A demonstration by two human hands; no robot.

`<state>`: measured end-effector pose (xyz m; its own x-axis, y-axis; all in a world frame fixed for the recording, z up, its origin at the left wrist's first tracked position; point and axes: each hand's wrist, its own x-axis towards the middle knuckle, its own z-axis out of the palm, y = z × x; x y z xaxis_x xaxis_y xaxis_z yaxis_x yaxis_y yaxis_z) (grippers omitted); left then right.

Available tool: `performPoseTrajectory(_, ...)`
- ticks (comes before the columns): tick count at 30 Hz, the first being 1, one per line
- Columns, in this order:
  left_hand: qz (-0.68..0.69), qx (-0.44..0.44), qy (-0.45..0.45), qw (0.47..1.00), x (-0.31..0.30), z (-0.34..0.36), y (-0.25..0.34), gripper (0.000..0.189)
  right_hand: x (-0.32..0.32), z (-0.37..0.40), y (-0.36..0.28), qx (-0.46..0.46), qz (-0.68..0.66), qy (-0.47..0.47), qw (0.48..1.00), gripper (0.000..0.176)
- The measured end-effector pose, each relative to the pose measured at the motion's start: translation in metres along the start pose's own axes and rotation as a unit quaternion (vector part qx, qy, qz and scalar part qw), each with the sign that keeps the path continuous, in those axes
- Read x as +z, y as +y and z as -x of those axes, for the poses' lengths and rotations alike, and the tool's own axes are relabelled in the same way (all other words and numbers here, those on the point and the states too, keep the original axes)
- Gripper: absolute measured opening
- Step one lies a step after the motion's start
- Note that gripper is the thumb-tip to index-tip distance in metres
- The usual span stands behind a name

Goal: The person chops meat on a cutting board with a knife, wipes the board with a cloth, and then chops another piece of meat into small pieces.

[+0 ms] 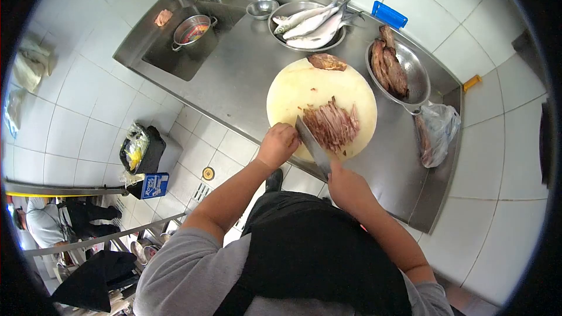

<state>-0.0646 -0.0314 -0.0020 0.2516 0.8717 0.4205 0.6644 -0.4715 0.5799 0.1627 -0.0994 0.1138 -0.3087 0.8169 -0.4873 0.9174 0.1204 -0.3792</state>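
Observation:
A round cream cutting board point(281, 90) lies on the steel counter. On it a pile of thin-sliced cooked meat point(332, 124) spreads out, and one uncut brown piece of meat point(326, 62) rests at the far edge. My right hand point(351, 188) is closed round the handle of a broad kitchen knife point(313, 146), whose blade lies along the left side of the slices. My left hand point(279, 144) is at the board's left edge, close to the blade tip, with its fingers curled. Whatever may be under those fingers is hidden.
Whole silver fish point(313, 26) fill a steel bowl behind the board. A steel colander point(417, 76) with brown meat pieces point(387, 64) stands at right, near a plastic bag point(440, 131). The sink point(155, 52) at left holds a pot point(194, 30). Another person point(47, 222) is at lower left.

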Motion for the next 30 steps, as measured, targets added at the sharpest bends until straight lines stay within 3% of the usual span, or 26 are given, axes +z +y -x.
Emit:
performPoseTrajectory(5, -0.011, -0.002, 0.004, 1.000, 0.000, 0.000, 0.002, 0.011, 0.033, -0.021, 0.012, -0.020, -0.021, 0.033, 0.999, 0.025)
performPoseTrajectory(10, -0.021, 0.026, 0.029, 0.999, 0.008, -0.003, 0.000, 0.014, 0.011, -0.012, 0.019, -0.011, -0.068, 0.066, 0.995, 0.023)
performPoseTrajectory(12, -0.029, 0.043, -0.013, 0.999, 0.010, -0.005, -0.001, 0.018, -0.007, 0.001, 0.015, -0.005, -0.054, 0.062, 0.997, 0.023)
performPoseTrajectory(16, -0.024, 0.047, -0.059, 0.997, 0.001, -0.019, 0.003, 0.028, -0.029, 0.009, 0.054, 0.069, -0.009, 0.158, 0.985, 0.022)
performPoseTrajectory(18, -0.059, 0.131, -0.028, 0.989, -0.015, -0.028, 0.004, 0.041, -0.035, 0.004, 0.076, 0.093, 0.014, 0.206, 0.974, 0.021)
performPoseTrajectory(19, -0.064, 0.138, -0.095, 0.984, -0.019, -0.034, -0.003, 0.063, -0.039, 0.000, 0.084, 0.123, 0.030, 0.204, 0.971, 0.022)
performPoseTrajectory(20, -0.062, 0.140, -0.095, 0.984, -0.020, -0.041, -0.005, 0.063, -0.039, -0.003, 0.089, 0.154, 0.045, 0.200, 0.967, 0.022)
performPoseTrajectory(22, -0.068, 0.197, -0.210, 0.955, -0.029, -0.060, 0.001, 0.079, -0.026, -0.016, 0.100, 0.152, 0.087, 0.192, 0.966, 0.022)
performPoseTrajectory(23, -0.068, 0.198, -0.208, 0.955, -0.025, -0.067, 0.000, 0.079, -0.020, -0.024, 0.104, 0.148, 0.127, 0.181, 0.964, 0.022)
performPoseTrajectory(24, -0.071, 0.255, -0.235, 0.935, -0.016, -0.074, 0.000, 0.084, -0.015, -0.030, 0.104, 0.149, 0.131, 0.183, 0.963, 0.022)
performPoseTrajectory(25, -0.074, 0.311, -0.262, 0.911, -0.007, -0.079, 0.002, 0.089, -0.009, -0.036, 0.100, 0.114, 0.134, 0.188, 0.966, 0.021)
performPoseTrajectory(26, -0.074, 0.311, -0.259, 0.911, 0.002, -0.083, 0.003, 0.089, -0.006, -0.041, 0.096, 0.079, 0.136, 0.193, 0.969, 0.020)
performPoseTrajectory(28, -0.047, 0.379, -0.270, 0.884, 0.018, -0.089, 0.003, 0.081, -0.013, -0.047, 0.078, 0.057, 0.127, 0.172, 0.975, 0.019)
performPoseTrajectory(30, -0.049, 0.386, -0.263, 0.883, 0.028, -0.086, -0.005, 0.074, -0.024, -0.050, 0.071, 0.037, 0.117, 0.150, 0.981, 0.018)
